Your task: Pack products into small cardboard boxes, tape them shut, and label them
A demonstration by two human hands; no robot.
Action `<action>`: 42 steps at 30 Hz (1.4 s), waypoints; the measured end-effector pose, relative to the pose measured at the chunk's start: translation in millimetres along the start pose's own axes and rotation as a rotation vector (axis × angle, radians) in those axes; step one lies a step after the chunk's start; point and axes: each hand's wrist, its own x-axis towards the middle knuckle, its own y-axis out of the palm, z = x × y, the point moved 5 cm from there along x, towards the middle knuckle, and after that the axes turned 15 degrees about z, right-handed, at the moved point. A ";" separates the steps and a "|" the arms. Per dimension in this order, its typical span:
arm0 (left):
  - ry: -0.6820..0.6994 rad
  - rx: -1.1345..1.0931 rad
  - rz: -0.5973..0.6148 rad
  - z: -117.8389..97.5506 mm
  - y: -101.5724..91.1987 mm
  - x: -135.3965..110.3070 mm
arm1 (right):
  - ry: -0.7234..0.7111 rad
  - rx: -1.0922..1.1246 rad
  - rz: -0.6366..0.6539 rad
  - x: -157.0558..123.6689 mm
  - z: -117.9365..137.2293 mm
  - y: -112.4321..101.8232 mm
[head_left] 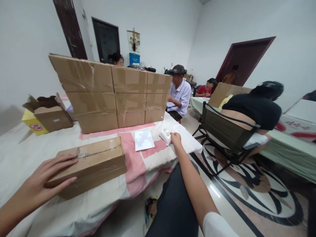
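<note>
A closed cardboard box (98,164) lies lengthwise on the cloth-covered table in front of me, with clear tape along its top. My left hand (58,171) rests on its left end, fingers stretched over the top and thumb along the front side. Near the table's right corner, my right hand (174,138) is closed around the end of a white tape dispenser (165,135); its finer details are too small to make out. Between the box and the dispenser lies a white sheet (144,140) printed with small blue marks.
Taped cardboard boxes (98,105) form a stacked wall behind. An opened carton (53,113) and a yellow box (34,122) stand at the left. A person in a light shirt (181,95) sits beyond the stack. Another person occupies a folding chair (227,128) at right.
</note>
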 end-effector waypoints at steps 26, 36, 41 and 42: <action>0.029 -0.033 -0.025 -32.9 -13.4 5.1 | -0.033 -0.043 -0.057 -1.3 3.7 0.6; 0.027 -0.042 -0.026 -38.9 -15.4 6.5 | -0.073 -0.062 -0.084 -9.0 8.9 -0.1; 0.002 -0.050 -0.035 -37.8 -15.1 6.8 | -0.128 -0.074 -0.105 -9.9 12.2 -0.5; -0.002 -0.050 -0.037 -37.7 -15.1 6.9 | -0.142 -0.077 -0.109 -9.7 12.8 -0.6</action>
